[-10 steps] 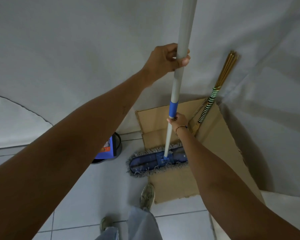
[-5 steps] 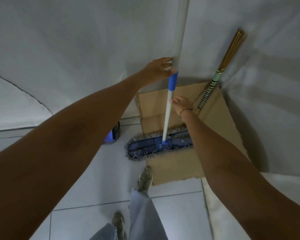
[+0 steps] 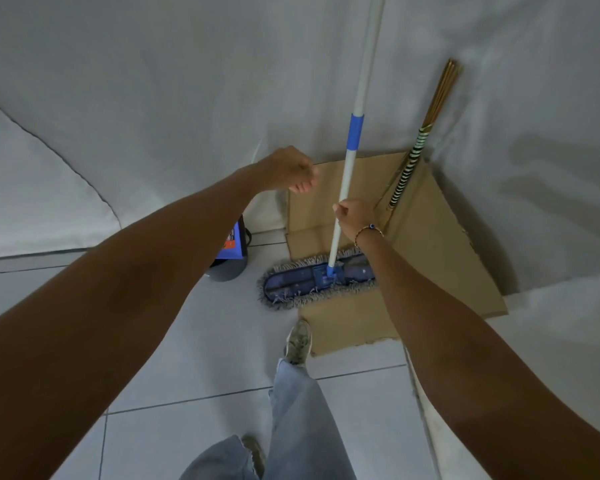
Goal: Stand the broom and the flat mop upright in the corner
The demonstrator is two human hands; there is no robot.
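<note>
The flat mop (image 3: pixel 355 133) stands nearly upright, its white pole with a blue band leaning on the white sheet-covered wall. Its blue fringed head (image 3: pixel 302 284) lies flat, partly on the tiles and partly on cardboard. My right hand (image 3: pixel 355 218) is closed around the lower pole, a bracelet on its wrist. Left of the pole and apart from it, my left hand (image 3: pixel 291 171) hangs with curled fingers and holds nothing. The broom (image 3: pixel 411 161), with a striped wrap and thin brown sticks, leans upright in the corner to the right of the mop.
A sheet of brown cardboard (image 3: pixel 437 258) covers the floor and lower wall in the corner. A dark container with a blue label (image 3: pixel 231 252) stands by the wall to the left. My shoe (image 3: pixel 298 342) and jeans leg are on the white tiles below the mop head.
My left hand has let go of the upper pole and dropped down to the left. The mop pole now rests against the wall, with my right hand still low on it.
</note>
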